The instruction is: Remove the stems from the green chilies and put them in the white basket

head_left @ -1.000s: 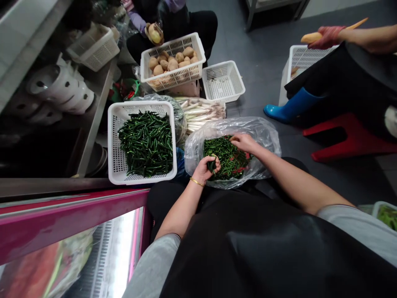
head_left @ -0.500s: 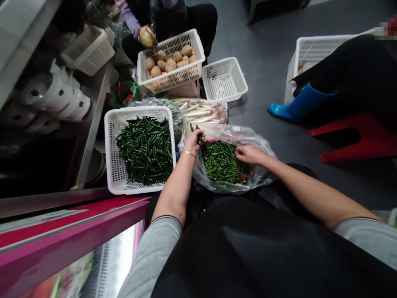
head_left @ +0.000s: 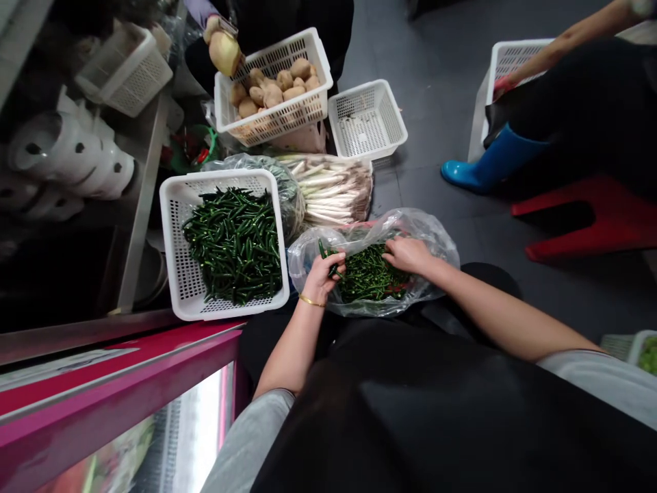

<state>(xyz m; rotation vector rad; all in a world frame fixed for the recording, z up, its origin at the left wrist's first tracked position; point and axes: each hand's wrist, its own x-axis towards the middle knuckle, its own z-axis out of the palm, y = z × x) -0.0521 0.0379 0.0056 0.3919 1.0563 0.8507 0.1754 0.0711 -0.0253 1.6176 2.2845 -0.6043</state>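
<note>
My left hand (head_left: 321, 275) is closed around a few dark green chili peppers (head_left: 333, 269), their ends poking out past the fingers and thumb. It is at the left side of a clear plastic bag (head_left: 434, 236) opened in front of me. Inside the bag lies a heap of thin green stems (head_left: 370, 274). Over the heap's right part, my right hand (head_left: 408, 255) has its fingers bent together and pointing down; what they hold, if anything, is hidden. Left of the bag, a white basket (head_left: 169, 239) holds a pile of green chili peppers (head_left: 239, 243).
Bundled white-stalked scallions (head_left: 333, 188) lie beyond the bag. Behind them stand a basket of potatoes (head_left: 274, 120) and a smaller white basket (head_left: 367, 130). A co-worker's hand holds a partly peeled potato (head_left: 224, 53). At right are a blue boot (head_left: 493, 164) and a red stool (head_left: 606, 212).
My left hand has come lower, nearer to me, still with peppers in it. The bag's far edge has folded over the heap. The co-worker at right has reached an arm to the basket.
</note>
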